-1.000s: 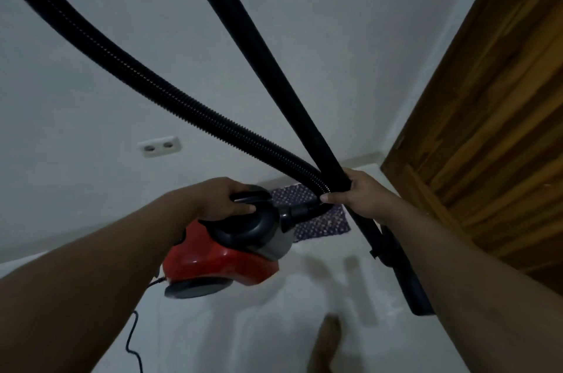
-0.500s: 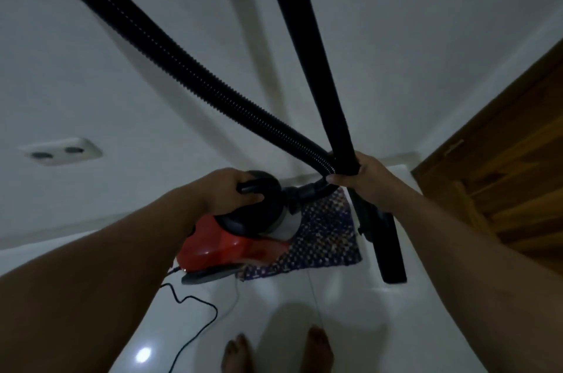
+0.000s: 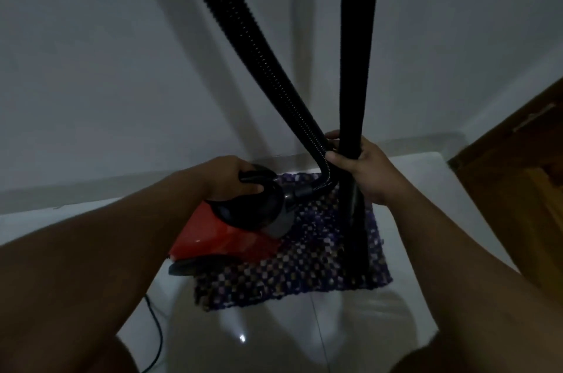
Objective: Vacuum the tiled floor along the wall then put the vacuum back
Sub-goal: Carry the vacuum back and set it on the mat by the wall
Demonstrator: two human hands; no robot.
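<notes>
A small red and black vacuum cleaner point(image 3: 222, 238) hangs low over the left edge of a checkered mat point(image 3: 292, 278), tilted nose-up. My left hand point(image 3: 234, 177) grips its black carry handle from above. A ribbed black hose point(image 3: 249, 47) runs from the vacuum's front up out of the top of the frame. Beside it stands the rigid black tube point(image 3: 356, 68), nearly upright, its lower end over the mat. My right hand point(image 3: 362, 165) is closed around both the hose's lower bend and the tube.
A white wall point(image 3: 122, 68) with a pale skirting rises straight ahead. A wooden door point(image 3: 518, 177) stands at the right. Glossy white floor tiles point(image 3: 289, 339) lie below, and the black power cord point(image 3: 155, 333) trails at lower left.
The vacuum has come closer to the wall and lower, now over the mat. The tube has swung from slanted to nearly upright. The wall socket has left the view.
</notes>
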